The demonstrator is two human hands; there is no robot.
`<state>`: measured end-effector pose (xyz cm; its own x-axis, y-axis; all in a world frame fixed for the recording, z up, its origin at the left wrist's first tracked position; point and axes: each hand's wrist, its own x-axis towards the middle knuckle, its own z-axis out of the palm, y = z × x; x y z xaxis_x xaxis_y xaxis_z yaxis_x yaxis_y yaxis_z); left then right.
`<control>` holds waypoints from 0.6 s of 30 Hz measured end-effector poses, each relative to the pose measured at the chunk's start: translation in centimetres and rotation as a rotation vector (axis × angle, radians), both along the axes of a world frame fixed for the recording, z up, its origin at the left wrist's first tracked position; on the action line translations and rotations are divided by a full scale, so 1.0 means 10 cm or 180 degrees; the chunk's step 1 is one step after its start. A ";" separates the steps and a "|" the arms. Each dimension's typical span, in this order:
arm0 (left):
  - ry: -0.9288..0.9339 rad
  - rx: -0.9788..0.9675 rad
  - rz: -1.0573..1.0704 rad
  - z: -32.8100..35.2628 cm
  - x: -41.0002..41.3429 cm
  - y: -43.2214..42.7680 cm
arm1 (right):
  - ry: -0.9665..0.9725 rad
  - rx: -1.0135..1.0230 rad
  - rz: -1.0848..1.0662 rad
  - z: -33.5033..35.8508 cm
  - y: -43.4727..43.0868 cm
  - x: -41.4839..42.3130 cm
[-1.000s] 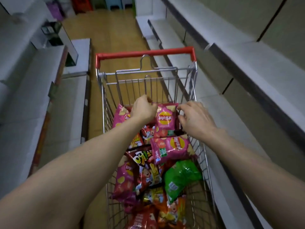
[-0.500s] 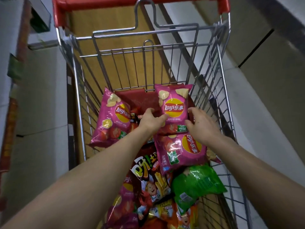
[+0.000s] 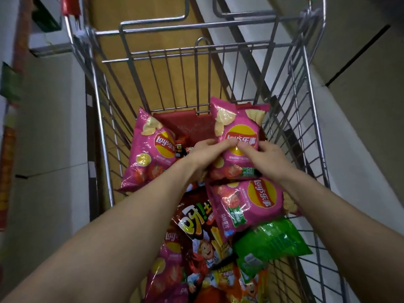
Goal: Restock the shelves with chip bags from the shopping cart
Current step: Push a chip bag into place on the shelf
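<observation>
Both hands, left hand (image 3: 202, 154) and right hand (image 3: 265, 159), pinch one pink chip bag (image 3: 237, 132) with curled fingers (image 3: 225, 145) at the shopping cart's (image 3: 306, 110) far end.

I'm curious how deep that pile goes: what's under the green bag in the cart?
The green bag lies partly over an orange snack bag and the wire mesh of the cart. Anything else beneath it is covered.

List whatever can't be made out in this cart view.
Head view:
- Held pink bag: logo partly covered by left hand and right hand.
- Small dark packet: mostly behind left hand.
- Orange bags: cut off by bottom edge.
- Red cart handle: cut off by top edge.
</observation>
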<state>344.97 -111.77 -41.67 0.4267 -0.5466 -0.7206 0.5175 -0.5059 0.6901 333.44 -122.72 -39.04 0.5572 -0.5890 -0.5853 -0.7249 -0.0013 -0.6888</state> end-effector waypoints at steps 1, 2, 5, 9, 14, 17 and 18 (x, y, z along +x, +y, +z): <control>0.0119 -0.0103 0.0031 0.02 0.03 -0.01 | -0.0107 0.0141 -0.0093 0.05 -0.01 0.00; 0.0268 -0.0230 0.0057 0.05 0.06 -0.03 | -0.0209 0.0301 -0.0197 0.10 -0.03 0.00; 0.0566 -0.0376 0.0023 0.15 0.07 -0.11 | -0.0464 0.0819 -0.0488 0.22 -0.10 -0.01; 0.0410 -0.0383 -0.0039 0.20 -0.06 -0.26 | -0.0639 0.1228 -0.0524 0.27 -0.17 -0.03; -0.0641 0.0544 -0.0709 0.00 -0.19 -0.30 | -0.0573 0.0819 -0.0543 0.29 -0.32 -0.13; -0.0901 0.1017 -0.2180 -0.12 -0.25 -0.28 | -0.0365 0.0602 -0.0254 0.30 -0.39 -0.22; -0.0832 0.1154 -0.2427 -0.14 -0.26 -0.26 | -0.0262 0.0506 -0.0144 0.29 -0.39 -0.24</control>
<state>342.33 -114.41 -43.11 0.2146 -0.5063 -0.8353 -0.2021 -0.8597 0.4691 331.03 -126.59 -36.11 0.5821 -0.5182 -0.6266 -0.6629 0.1438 -0.7348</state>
